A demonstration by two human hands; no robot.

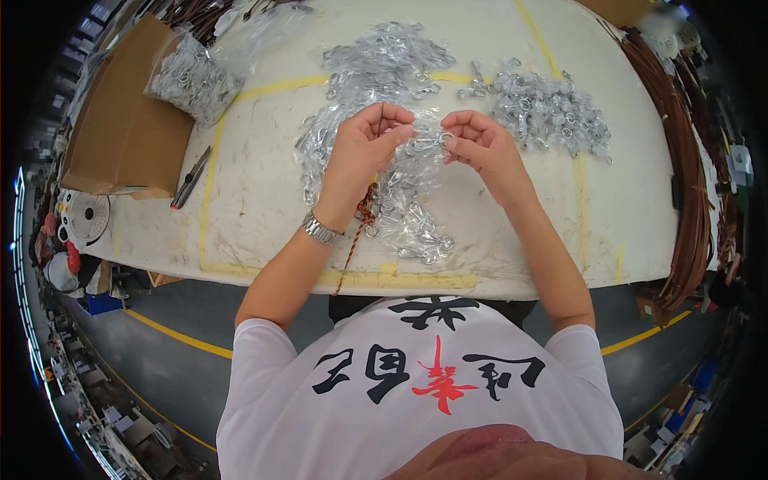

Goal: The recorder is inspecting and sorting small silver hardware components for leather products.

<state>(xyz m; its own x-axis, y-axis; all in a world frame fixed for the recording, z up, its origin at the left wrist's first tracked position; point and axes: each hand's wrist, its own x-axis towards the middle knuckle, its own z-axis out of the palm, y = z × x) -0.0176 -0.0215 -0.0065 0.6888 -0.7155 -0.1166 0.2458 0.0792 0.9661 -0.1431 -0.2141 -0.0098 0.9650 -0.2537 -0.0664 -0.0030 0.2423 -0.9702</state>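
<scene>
Over the middle of the white table, both hands are raised close together. Between them is a small metal snap hook [426, 143] in clear plastic wrap. My left hand [362, 142] pinches the wrap at one side, thumb against the fingers. At the ring end, my right hand [490, 152] pinches with thumb and forefinger. Behind and beneath the hands spreads a big heap of wrapped metal hooks [376, 68]. A smaller group of wrapped hooks [428, 240] lies nearer to me. An orange-and-dark braided cord [366, 210] hangs beside my left wrist, partly hidden.
Another pile of wrapped hooks [552, 116] lies to the right. On the left are a cardboard box [120, 112], a clear bag full of hooks [194, 80] and a utility knife [190, 180]. Long brown strips [690, 216] drape over the right edge. A small fan [86, 216] stands far left.
</scene>
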